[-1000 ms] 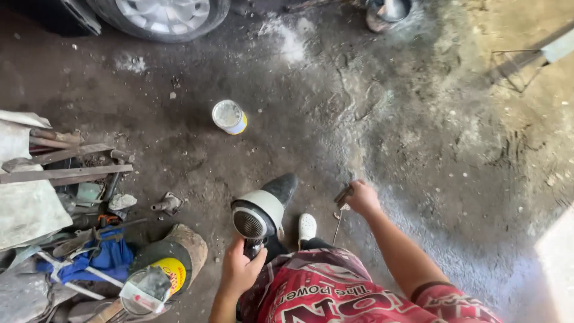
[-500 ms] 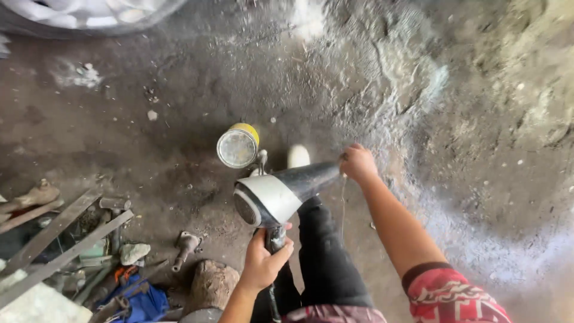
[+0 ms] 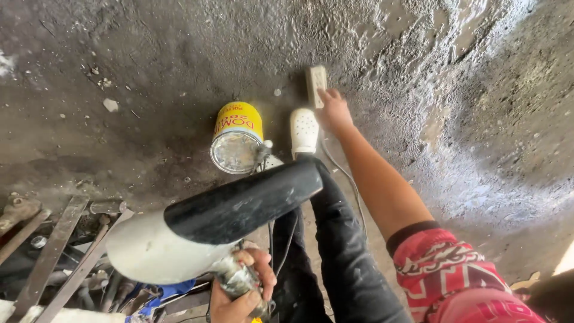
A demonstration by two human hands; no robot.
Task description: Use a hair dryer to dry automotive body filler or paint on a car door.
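Observation:
My left hand [image 3: 242, 290] grips the handle of a blower-like tool [image 3: 221, 224] with a white body and a black barrel that points up and to the right. My right hand [image 3: 333, 110] reaches out to a pale socket strip [image 3: 315, 76] lying on the dirty concrete floor. Its fingers are closed on the plug end of a thin cord [image 3: 350, 185] that runs back along my arm. My foot in a white perforated clog [image 3: 304, 128] rests just left of that hand. A yellow tin can [image 3: 237, 136] lies on its side beside the clog.
Rusty metal bars and scrap [image 3: 57, 251] are piled at the lower left, with something blue [image 3: 164, 293] under the tool. Small white chips [image 3: 110, 104] dot the dark floor. My leg in black trousers [image 3: 341, 251] stretches through the middle.
The view has moved closer and forward. My right hand has reached further out and now rests at the socket strip. The tool has risen nearer the camera.

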